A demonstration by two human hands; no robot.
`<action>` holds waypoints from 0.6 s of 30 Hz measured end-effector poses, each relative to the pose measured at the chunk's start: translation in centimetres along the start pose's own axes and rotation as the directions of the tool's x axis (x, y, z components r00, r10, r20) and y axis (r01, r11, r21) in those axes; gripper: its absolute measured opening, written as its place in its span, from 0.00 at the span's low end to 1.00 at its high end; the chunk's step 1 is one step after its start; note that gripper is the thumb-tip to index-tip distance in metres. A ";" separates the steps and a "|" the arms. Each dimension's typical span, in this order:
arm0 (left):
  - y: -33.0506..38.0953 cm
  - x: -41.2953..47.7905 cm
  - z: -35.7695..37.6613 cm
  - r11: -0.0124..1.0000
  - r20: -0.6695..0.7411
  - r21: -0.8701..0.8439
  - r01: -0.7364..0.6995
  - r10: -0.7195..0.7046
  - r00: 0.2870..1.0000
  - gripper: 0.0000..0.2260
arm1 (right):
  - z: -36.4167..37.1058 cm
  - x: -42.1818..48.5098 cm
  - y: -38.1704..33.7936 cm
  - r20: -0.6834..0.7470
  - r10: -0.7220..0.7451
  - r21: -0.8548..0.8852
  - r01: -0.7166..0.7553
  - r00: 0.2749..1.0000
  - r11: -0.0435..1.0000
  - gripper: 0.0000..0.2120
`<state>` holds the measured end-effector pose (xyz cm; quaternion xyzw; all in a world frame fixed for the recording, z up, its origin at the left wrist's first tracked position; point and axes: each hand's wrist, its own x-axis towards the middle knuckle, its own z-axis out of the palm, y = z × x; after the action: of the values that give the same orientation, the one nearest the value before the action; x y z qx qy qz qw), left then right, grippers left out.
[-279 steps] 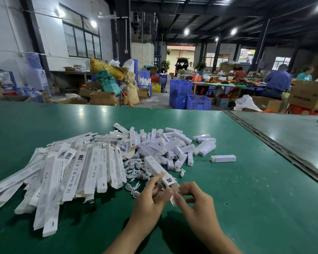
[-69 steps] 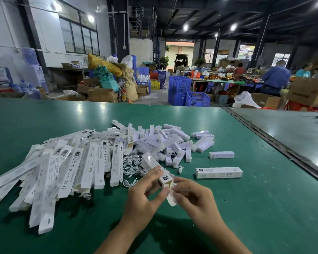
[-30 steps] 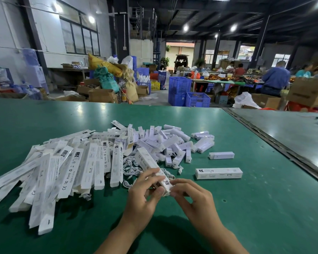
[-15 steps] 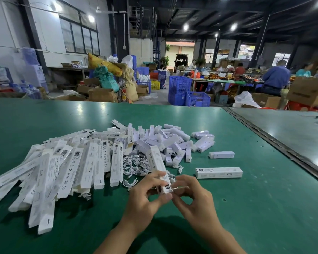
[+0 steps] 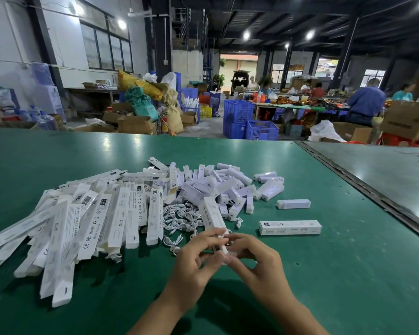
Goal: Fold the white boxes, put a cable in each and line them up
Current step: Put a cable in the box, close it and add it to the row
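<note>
White box swung from left-leaning to pointing straight away since a second ago. Near end held low above bench. Left hand grip pinches its side; right hand grip curled on end. Cable pile just beyond. Closed box lies to right.

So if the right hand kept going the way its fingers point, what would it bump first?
The right hand points up-left, so first the white box it already holds, then the left hand; beyond, probably the cable pile, though depth is unclear.
</note>
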<state>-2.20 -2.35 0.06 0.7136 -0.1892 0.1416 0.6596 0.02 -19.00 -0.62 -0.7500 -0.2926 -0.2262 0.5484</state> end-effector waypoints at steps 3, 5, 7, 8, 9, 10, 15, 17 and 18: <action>-0.1 0.0 0.1 0.998 -0.039 -0.061 0.009 -0.012 0.999 0.11 | 0.2 0.0 -0.1 0.000 0.062 0.063 -0.062 0.998 0.996 0.06; -0.1 0.1 0.3 0.997 -0.052 -0.079 0.005 -0.009 0.999 0.10 | 0.1 0.1 -0.1 -0.011 0.057 0.081 -0.056 0.998 0.995 0.06; 0.0 0.1 0.5 0.997 -0.047 -0.082 0.000 -0.004 0.999 0.09 | 0.0 0.1 -0.1 -0.022 0.038 0.096 -0.036 0.999 0.995 0.05; 0.0 0.1 0.5 0.996 -0.043 -0.087 0.005 -0.009 0.999 0.09 | 0.1 0.2 -0.1 -0.025 0.034 0.099 -0.031 0.999 0.995 0.05; 0.0 0.1 0.4 0.996 -0.037 -0.092 0.012 -0.016 0.999 0.09 | 0.1 0.2 -0.1 -0.028 0.035 0.095 -0.033 0.999 0.995 0.05; 0.0 0.1 0.3 0.996 -0.027 -0.089 0.016 -0.018 0.999 0.10 | 0.2 0.2 -0.2 -0.034 0.037 0.084 -0.034 0.999 0.996 0.05; 0.5 0.0 0.0 0.987 0.045 -0.163 -0.014 0.021 0.999 0.22 | 0.0 0.1 -0.1 -0.051 0.046 0.016 -0.045 0.998 0.999 0.11; 0.7 0.4 -0.5 0.979 -0.039 -0.201 -0.027 0.020 0.999 0.17 | -0.1 -0.1 0.5 -0.035 0.091 -0.051 -0.092 0.995 0.994 0.20; 0.7 0.7 -0.8 0.971 -0.080 -0.238 -0.027 0.008 0.997 0.15 | 0.0 -0.2 0.9 -0.029 0.107 -0.101 -0.110 0.994 0.989 0.24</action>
<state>-1.85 -1.63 1.08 0.6212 -0.1850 0.1514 0.7463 0.47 -19.26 -1.34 -0.7893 -0.2328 -0.2197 0.5239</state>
